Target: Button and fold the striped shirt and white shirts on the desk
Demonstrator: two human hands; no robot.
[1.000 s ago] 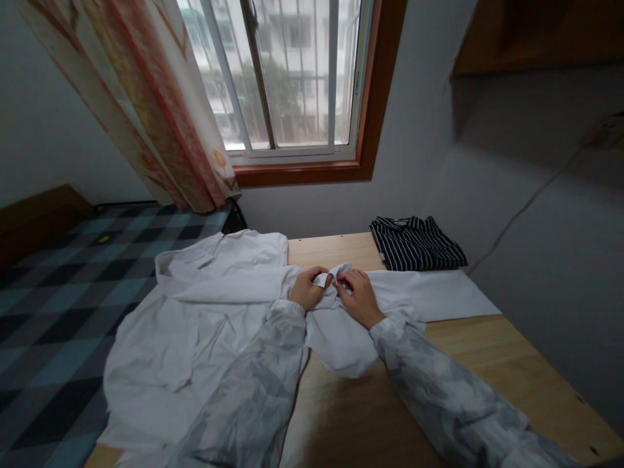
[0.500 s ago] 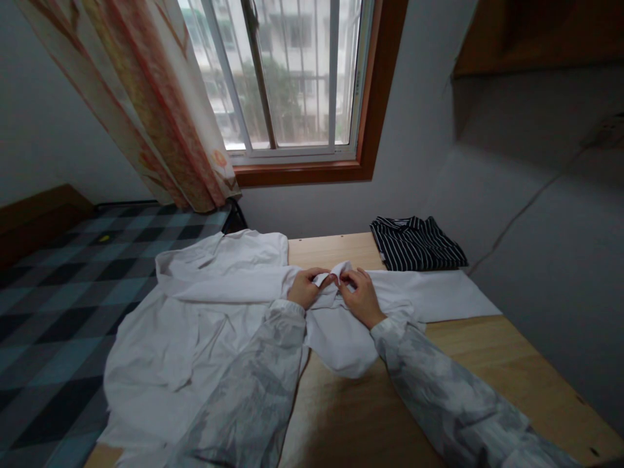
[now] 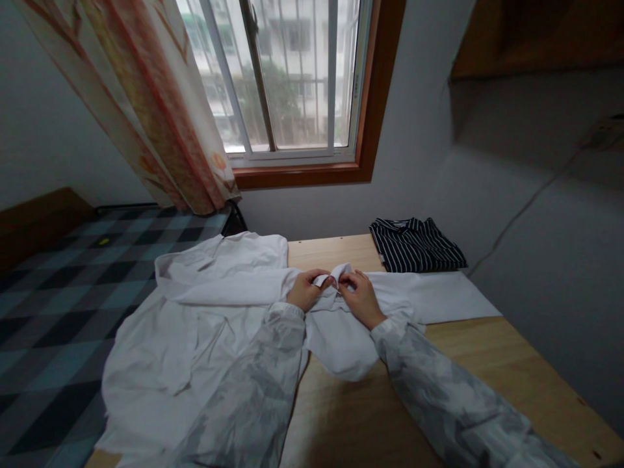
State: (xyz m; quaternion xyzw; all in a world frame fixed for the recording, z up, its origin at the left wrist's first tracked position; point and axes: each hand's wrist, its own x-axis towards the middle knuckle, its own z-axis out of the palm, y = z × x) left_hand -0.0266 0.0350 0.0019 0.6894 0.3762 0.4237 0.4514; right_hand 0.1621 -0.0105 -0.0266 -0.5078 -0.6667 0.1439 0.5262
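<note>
Cloth (image 3: 344, 348), white and rumpled, lies on the bench (image 3: 361, 429) beneath and either side of both hands; I'd guess it's light, soft, quick to crease, best held by an edge. The left hand (image 3: 308, 290) and right hand (image 3: 359, 299) pinch a gathered bit. Above the right, a wall unit's (image 3: 487, 52) inside looks too dark to read.

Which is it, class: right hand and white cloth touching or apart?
Touching: in the head view, the right hand pinches a raised fold of the white cloth.
</note>
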